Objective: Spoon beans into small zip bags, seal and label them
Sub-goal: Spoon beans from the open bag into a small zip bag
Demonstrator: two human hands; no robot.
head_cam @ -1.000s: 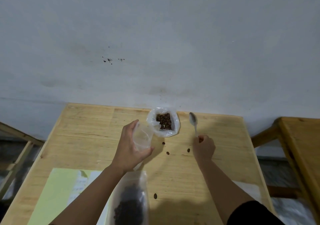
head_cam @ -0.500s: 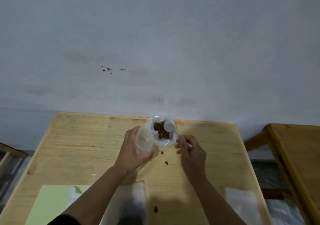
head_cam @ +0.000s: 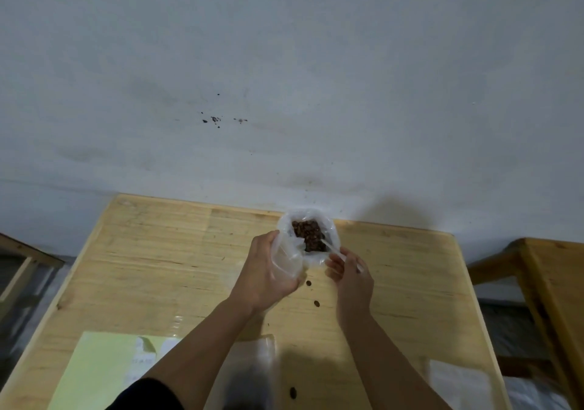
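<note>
The left hand [head_cam: 265, 274] grips a small clear zip bag [head_cam: 286, 259] beside the open bag of beans [head_cam: 308, 234] at the wooden table's [head_cam: 151, 251] far edge. The right hand [head_cam: 349, 275] pinches a spoon [head_cam: 328, 247] dipped into the beans.

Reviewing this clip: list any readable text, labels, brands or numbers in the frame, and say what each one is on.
No text can be read in this frame.
Label sheet at the near left of the table: faint marks on its white patch, too blurred to read.
Small zip bag in the left hand: no print visible.
Bag of beans, where the right hand dips the spoon: no print visible.
</note>
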